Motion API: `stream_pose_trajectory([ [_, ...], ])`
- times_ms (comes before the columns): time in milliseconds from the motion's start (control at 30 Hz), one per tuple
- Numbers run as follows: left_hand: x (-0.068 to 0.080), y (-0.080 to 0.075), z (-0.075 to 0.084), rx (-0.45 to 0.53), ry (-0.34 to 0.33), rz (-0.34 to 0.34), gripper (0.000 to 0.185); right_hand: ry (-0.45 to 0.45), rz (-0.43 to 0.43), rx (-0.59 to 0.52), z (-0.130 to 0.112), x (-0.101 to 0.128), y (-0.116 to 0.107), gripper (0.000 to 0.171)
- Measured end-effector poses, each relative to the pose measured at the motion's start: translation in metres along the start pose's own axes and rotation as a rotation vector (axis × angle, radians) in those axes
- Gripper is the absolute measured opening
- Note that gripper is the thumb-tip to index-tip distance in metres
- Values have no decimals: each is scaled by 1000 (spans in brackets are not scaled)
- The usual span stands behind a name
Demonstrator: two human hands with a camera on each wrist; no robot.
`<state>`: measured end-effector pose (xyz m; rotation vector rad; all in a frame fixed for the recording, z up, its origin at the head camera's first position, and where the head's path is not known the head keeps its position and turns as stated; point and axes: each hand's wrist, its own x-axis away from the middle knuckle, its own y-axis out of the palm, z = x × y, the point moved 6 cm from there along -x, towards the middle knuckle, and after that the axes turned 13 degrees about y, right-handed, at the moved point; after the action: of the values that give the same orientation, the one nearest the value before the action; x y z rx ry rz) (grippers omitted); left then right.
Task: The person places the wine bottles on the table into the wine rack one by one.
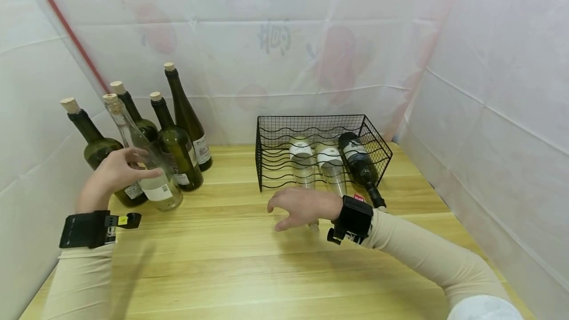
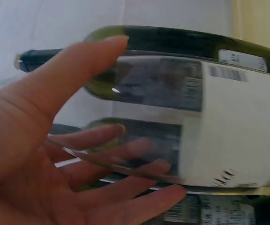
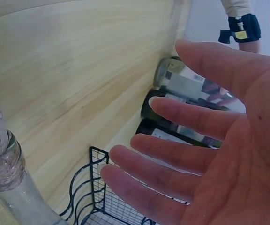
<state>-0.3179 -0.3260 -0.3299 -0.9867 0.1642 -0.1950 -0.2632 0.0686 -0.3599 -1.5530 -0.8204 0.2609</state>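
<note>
My left hand (image 1: 117, 169) is at a clear glass bottle (image 1: 160, 192) with a cork and a white label, standing upright among dark green bottles. In the left wrist view the thumb and fingers (image 2: 144, 204) spread to either side of this bottle, uncurled. My right hand (image 1: 304, 206) hovers in front of a black wire bottle rack (image 1: 259, 162), palm toward the left, fingers (image 3: 168, 150) loosely extended and holding nothing. Partly behind it, a clear bottle (image 1: 302, 154) lies in the rack, its corked neck (image 3: 6, 164) near the hand in the right wrist view.
Beside that bottle in the rack lie another clear bottle (image 1: 330, 157) and a dark bottle (image 1: 357, 159), necks toward me. Several corked green bottles (image 1: 188, 117) stand at the left of the wooden table (image 1: 231, 260). White sheeting (image 1: 231, 63) closes off the back and sides.
</note>
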Motion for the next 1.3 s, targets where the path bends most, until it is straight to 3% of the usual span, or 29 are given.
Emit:
stream_pose_trajectory([
  [167, -2, 9, -7, 45, 19, 14, 95, -7, 6, 10, -1, -1, 0, 44],
  [400, 1, 10, -3, 9, 27, 41, 89, 2, 7, 16, -2, -2, 0, 43],
  [600, 5, 14, 23, -38, 123, 49, 85, 8, 8, 27, -3, -2, -4, 44],
  [833, -2, 28, 53, -91, 232, 31, 78, 24, 2, 17, -2, -5, -5, 42],
  [1000, -8, 40, 62, -48, 249, 17, 78, 51, -16, -12, 1, -6, -5, 40],
  [1300, -10, 60, 81, 21, 355, -24, 75, 62, -10, -60, 11, -4, -5, 37],
])
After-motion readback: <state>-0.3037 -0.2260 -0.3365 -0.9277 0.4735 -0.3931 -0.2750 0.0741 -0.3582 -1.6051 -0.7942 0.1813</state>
